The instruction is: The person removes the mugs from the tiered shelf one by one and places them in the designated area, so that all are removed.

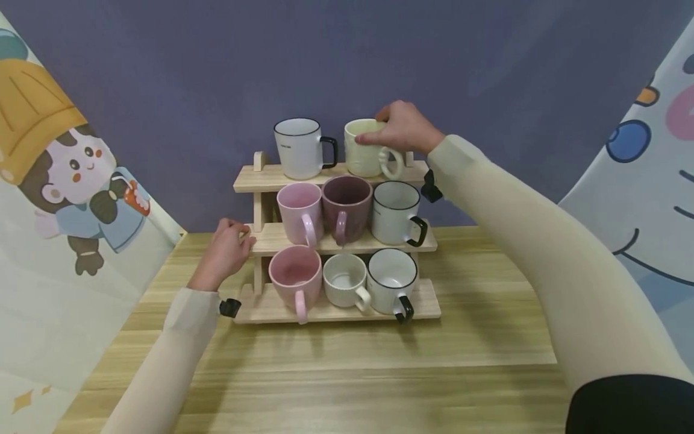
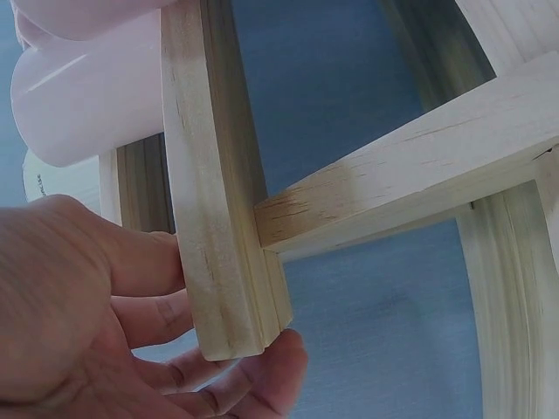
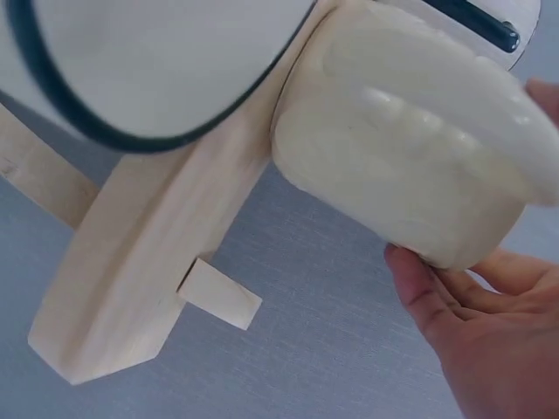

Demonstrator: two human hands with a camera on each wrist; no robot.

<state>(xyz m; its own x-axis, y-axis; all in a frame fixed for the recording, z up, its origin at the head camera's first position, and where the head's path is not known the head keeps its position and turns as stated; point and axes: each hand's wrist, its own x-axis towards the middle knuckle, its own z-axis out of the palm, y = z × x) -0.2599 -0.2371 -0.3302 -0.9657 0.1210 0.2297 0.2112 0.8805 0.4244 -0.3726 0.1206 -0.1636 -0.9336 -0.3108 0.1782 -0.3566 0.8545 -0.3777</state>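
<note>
A wooden three-tier shelf rack point(image 1: 336, 316) stands on the table with mugs on every tier. On the top tier, my right hand point(image 1: 403, 128) holds a pale yellow mug point(image 1: 360, 158) by its rim and far side; its beaded handle points to the front right. The right wrist view shows the fingers at this mug's upper edge, its base at the board. My left hand point(image 1: 223, 252) grips the left end of the middle board point(image 2: 214, 288), thumb on one side and fingers round the other. A white mug with a black handle point(image 1: 298, 150) is left of the yellow one.
The middle tier bears a light pink mug point(image 1: 295, 211), a dark mauve mug point(image 1: 349, 217) and a black-rimmed white mug point(image 1: 391, 217). Below are a pink mug point(image 1: 290, 283), a small cream cup point(image 1: 341, 292) and another black-rimmed mug point(image 1: 387, 292). A dark curtain point(image 1: 217, 90) hangs behind.
</note>
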